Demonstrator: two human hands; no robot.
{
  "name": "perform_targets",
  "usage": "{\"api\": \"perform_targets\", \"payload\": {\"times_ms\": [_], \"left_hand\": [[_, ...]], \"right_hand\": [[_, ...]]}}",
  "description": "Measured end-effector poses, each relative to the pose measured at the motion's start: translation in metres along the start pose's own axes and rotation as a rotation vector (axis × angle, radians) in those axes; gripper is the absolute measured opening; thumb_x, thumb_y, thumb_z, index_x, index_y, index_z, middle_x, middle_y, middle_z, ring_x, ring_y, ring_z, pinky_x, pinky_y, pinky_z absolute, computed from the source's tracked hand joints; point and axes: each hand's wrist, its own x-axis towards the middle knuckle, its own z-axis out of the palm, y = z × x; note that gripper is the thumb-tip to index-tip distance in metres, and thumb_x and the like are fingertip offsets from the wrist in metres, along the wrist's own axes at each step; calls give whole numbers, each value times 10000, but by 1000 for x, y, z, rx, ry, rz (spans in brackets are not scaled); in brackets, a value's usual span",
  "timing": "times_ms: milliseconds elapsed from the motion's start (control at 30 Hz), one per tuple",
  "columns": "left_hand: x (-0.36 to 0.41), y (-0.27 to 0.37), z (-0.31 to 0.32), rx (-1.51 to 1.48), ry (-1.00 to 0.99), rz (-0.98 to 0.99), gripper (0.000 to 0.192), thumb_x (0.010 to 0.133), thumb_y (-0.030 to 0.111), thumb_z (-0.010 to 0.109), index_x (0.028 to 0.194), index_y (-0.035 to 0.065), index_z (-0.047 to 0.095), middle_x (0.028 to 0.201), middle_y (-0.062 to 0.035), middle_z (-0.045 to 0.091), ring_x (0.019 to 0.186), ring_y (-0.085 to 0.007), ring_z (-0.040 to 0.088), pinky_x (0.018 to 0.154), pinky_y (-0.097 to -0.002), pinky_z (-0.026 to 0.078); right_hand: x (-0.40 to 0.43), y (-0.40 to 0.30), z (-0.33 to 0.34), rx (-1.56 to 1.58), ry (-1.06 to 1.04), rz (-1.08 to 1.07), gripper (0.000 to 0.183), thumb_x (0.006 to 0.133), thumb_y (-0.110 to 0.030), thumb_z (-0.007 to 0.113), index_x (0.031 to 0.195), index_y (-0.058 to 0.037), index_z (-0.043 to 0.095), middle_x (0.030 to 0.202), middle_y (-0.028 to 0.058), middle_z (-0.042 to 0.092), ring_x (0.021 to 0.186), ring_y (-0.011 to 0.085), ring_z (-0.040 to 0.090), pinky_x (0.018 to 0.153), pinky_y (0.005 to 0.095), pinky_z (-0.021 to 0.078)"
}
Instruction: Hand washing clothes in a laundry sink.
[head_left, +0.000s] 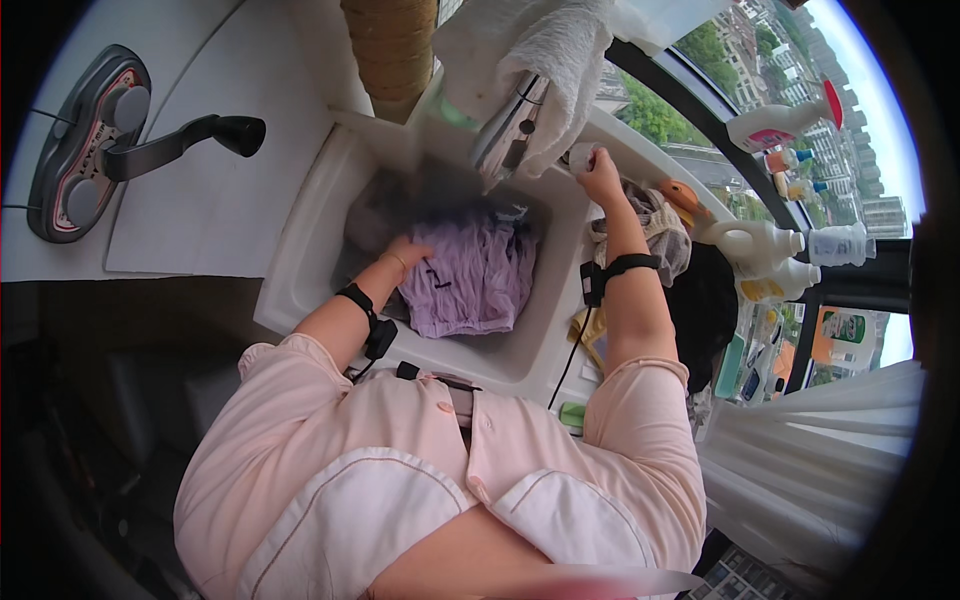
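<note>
A lavender garment (472, 277) with a gathered elastic edge lies spread in the white utility sink (300, 247). My left hand (403, 253) is at the garment's left side, its thumb over the cloth and its other fingers partly hidden. Dark wet fabric (375, 206) shows behind and under the garment. On the sink's right ledge, my right hand (602, 178) grips a small whitish cup-like container (582, 157); its contents cannot be made out. A white towel (570, 67) hangs above the far side and hides part of the sink.
Crumpled knit cloth (656, 232), black fabric (701, 300) and pale plastic bottles (757, 241) crowd the right ledge. A spray bottle (780, 124) stands by the window. At left, a grey exercise device (90, 146) rests on a white surface. A rope-wrapped post (390, 52) rises behind the sink.
</note>
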Motion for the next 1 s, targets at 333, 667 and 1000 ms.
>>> {"api": "perform_targets", "payload": {"times_ms": [333,667,1000], "left_hand": [[19,-20,-7,-418,-89,-24,315,719,40,679,1021,-38,630,921,-143,646,797,-283,657,674,-381,545],[-25,12,-16,-342,-34,-63,297,768,16,633,1045,-44,544,942,-172,619,855,-288,653,754,-458,585],[13,2,-25,-200,-43,80,629,742,164,736,1257,-53,447,1106,-165,596,985,-281,636,863,-401,544]], "right_hand": [[-47,-73,-21,1138,-220,141,509,813,9,522,1322,-4,507,1168,85,609,1015,185,617,950,301,488],[-213,-115,155,-148,-337,-473,599,837,-130,590,1420,-44,486,1443,204,502,1292,353,532,1084,424,407],[-151,-118,142,-276,-108,98,536,865,-455,626,1305,-150,608,1382,182,528,1284,374,490,1006,493,428]]}}
